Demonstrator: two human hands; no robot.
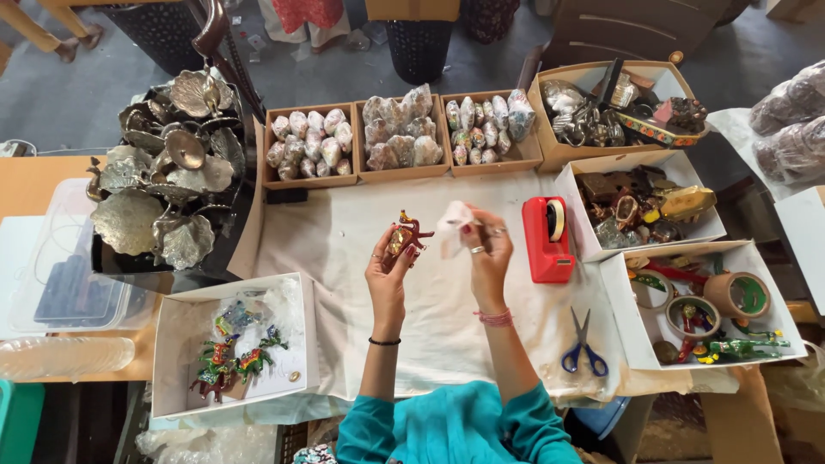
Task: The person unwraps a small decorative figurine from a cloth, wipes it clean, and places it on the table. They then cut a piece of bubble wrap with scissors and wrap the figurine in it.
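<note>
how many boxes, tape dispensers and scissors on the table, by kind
brown cardboard boxes: 4
white boxes: 3
red tape dispenser: 1
blue-handled scissors: 1
total: 9

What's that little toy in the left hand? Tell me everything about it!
The toy is a small painted figurine, mostly red with a gold patch, shaped like an animal with thin legs sticking out; which animal is too small to tell. It looks hard and glossy. The left hand pinches it in its fingertips, lifted above the white cloth on the table. It sits beside a piece of white wrapping held by the right hand, and does not clearly touch it.
</note>
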